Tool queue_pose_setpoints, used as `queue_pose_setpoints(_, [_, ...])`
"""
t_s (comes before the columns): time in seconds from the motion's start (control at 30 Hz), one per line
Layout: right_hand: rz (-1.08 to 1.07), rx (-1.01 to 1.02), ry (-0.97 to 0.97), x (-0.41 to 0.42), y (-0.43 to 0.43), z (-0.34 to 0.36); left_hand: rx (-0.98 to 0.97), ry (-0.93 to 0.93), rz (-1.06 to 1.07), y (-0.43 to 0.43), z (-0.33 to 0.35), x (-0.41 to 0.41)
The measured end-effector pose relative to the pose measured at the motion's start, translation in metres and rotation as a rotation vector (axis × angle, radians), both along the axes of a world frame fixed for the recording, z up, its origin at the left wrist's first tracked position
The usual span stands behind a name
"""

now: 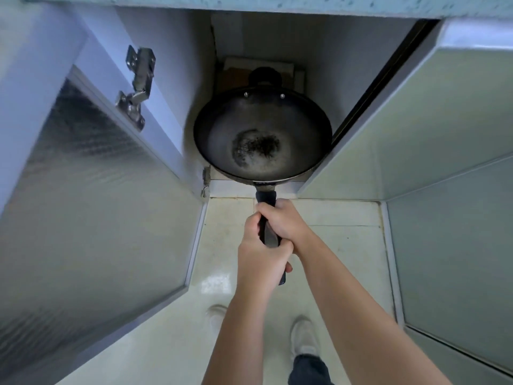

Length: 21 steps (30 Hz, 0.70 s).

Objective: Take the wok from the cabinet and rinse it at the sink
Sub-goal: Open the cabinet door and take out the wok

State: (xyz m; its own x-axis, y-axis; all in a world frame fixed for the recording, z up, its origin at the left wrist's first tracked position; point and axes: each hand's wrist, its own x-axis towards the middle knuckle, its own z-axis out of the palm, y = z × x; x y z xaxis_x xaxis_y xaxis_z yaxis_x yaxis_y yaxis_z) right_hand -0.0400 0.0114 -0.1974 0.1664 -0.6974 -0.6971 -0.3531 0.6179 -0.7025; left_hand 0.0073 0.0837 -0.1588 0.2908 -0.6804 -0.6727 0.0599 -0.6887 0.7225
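A dark round wok (262,134) with a black long handle and a small loop handle at its far side hangs level in the mouth of the open low cabinet (319,68). Dark burnt residue marks the middle of its bowl. Both hands grip the long handle: my right hand (283,220) is closer to the bowl, my left hand (261,254) is behind it near the handle's end. The wok's bowl is about half inside the cabinet opening.
The cabinet door (91,195) stands swung open on the left, with a metal hinge (136,87). A closed cabinet front (444,120) lies on the right. A pale board or box (259,65) sits deep in the cabinet. My feet stand on the tiled floor (333,245) below.
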Motion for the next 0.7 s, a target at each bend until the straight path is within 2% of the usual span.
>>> queue_pose_setpoints(0.37, [0.071,0.114,0.032,-0.008,0.074,0.061,0.039,0.026,0.045,0.076,0.059,-0.013])
queue_pose_setpoints(0.7, [0.039,0.067,0.109,-0.008,0.156,0.110,0.082,0.024,-0.036,0.152,0.111,-0.007])
